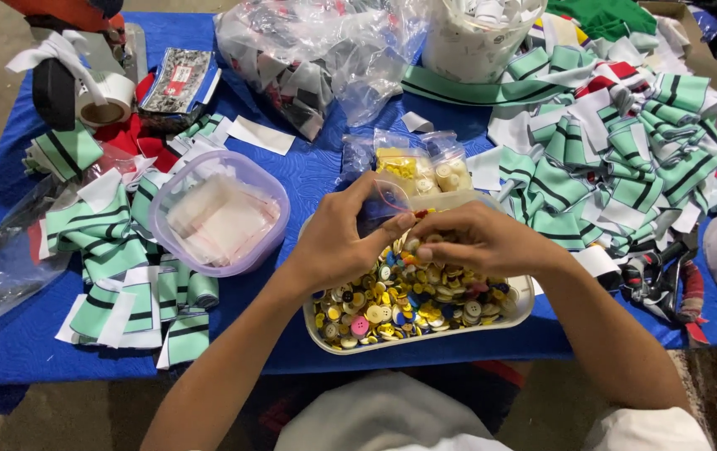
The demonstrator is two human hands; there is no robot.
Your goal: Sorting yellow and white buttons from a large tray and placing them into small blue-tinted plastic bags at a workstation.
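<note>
— Here, what do the two hands hold?

— The left hand (337, 242) pinches a small clear plastic bag (382, 205) by its mouth, fingers closed on the film. The right hand (479, 238) meets it, fingertips pressed together at the bag's opening; what they grip is too small to tell. Both hover over one pale rectangular tray (524, 311) heaped with round buttons (408, 301), mostly yellow and cream, a few pink and dark.

— And around the tray?

— Just behind it lie three little clear bags of buttons (412, 163), glossy and crinkled. To the left sits one translucent lilac round tub (241, 171) holding flat clear packets. Striped knit pieces in mint green, white and black are stacked left (108, 242) and heaped right (617, 159), too many to count. At the back stand one large wrinkled plastic sack (316, 50) and one white bucket (471, 42). A roll of white tape (108, 100) rests far left. Everything sits on a blue cloth-covered surface (16, 342).
</note>
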